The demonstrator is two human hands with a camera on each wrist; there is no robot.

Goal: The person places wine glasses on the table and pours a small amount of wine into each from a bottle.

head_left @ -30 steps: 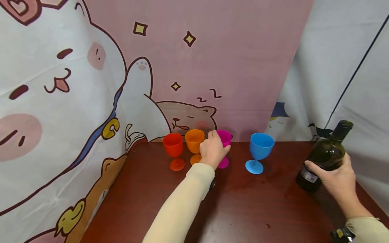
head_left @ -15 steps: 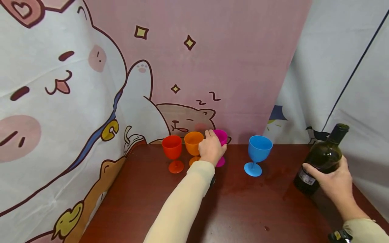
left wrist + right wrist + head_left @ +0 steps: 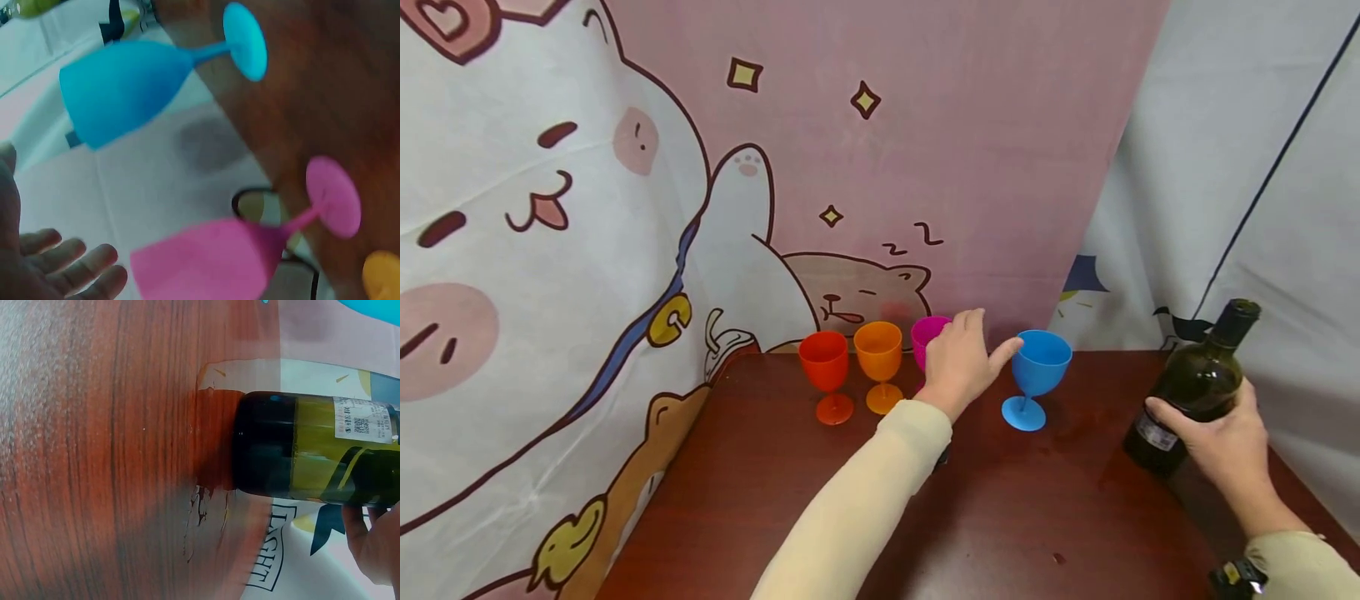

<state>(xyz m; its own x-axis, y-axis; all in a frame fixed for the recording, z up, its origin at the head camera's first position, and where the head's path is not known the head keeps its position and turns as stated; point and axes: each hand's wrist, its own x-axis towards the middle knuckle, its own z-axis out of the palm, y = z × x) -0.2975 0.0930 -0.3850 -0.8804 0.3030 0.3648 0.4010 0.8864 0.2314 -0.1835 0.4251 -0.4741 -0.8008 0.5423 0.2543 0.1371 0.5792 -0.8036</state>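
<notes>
My left hand [image 3: 961,362] hovers between the magenta goblet [image 3: 928,331] and the blue goblet [image 3: 1041,367], thumb spread from the fingers. In the left wrist view its fingertips [image 3: 100,259] are apart from the magenta goblet's bowl [image 3: 206,262]. Left of it stand an orange goblet [image 3: 878,350] and a red goblet [image 3: 825,360], both upright. On the right, my right hand [image 3: 1228,450] grips a dark green wine bottle [image 3: 1201,379] around its body, neck up. Whether the bottle's base touches the table cannot be told.
The brown wooden table [image 3: 1022,517] ends at a cartoon-printed cloth backdrop [image 3: 1000,167]. Wet-looking streaks [image 3: 201,506] mark the wood near the bottle's base. A small dark speck [image 3: 1058,558] lies toward the front.
My left hand has shifted the magenta goblet left toward the orange one, let it go and moved right toward the blue goblet. The right hand keeps holding the bottle in nearly the same place.
</notes>
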